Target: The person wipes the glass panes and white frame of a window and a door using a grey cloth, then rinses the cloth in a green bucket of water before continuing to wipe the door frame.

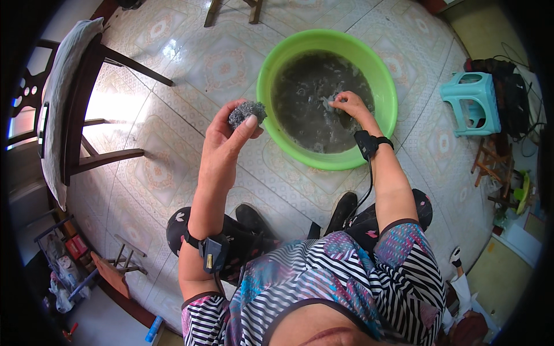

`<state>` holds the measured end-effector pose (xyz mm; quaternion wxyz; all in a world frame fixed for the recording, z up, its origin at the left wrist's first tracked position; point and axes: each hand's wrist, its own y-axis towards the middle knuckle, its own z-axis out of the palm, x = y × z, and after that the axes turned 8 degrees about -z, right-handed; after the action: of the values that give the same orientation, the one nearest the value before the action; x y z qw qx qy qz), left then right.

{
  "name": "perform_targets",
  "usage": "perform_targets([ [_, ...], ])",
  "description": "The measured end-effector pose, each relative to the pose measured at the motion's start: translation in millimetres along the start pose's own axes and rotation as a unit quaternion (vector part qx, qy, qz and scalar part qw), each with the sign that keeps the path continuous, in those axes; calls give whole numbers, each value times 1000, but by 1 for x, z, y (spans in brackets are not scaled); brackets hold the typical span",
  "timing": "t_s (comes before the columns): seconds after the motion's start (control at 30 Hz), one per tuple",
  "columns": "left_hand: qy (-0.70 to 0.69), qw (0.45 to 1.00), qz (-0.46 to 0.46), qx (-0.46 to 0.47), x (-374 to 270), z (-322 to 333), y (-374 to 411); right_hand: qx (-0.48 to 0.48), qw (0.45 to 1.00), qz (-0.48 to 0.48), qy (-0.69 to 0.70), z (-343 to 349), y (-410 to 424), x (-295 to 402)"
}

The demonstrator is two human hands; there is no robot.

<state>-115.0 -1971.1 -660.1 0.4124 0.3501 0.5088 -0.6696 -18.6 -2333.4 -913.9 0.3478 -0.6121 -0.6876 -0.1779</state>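
Observation:
My left hand (227, 129) grips a grey, curly scouring pad, likely steel wool (246, 113), just off the near left rim of a round green plastic basin (326, 163). Dark, murky water (303, 116) with some bubbles stands in that basin. Over the water, my right hand (351, 105) pinches a small, limp grey piece (327, 103) between thumb and fingers. What this piece is made of cannot be told. Several pale shapes show at the water's surface, too unclear to name.
On the patterned tile floor, a dark wooden chair (78, 112) with a pale cushion stands at left. A light-blue plastic stool (476, 106) is at right. Below left are a small wooden stool (112, 272) and a rack with bags (65, 277). My shoes (255, 218) are near the basin.

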Motion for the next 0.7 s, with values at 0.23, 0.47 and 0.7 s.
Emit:
perform_targets([
  [0.23, 5, 1000, -12, -11, 2, 1, -1, 4, 988, 24, -156, 69, -32, -1],
  [0.47, 4, 1000, -18, -16, 3, -1, -4, 54, 978, 127, -153, 70, -24, 9],
  [0.7, 6, 1000, -14, 1, 2, 1, 0, -130, 991, 1, -10, 27, 14, -46],
])
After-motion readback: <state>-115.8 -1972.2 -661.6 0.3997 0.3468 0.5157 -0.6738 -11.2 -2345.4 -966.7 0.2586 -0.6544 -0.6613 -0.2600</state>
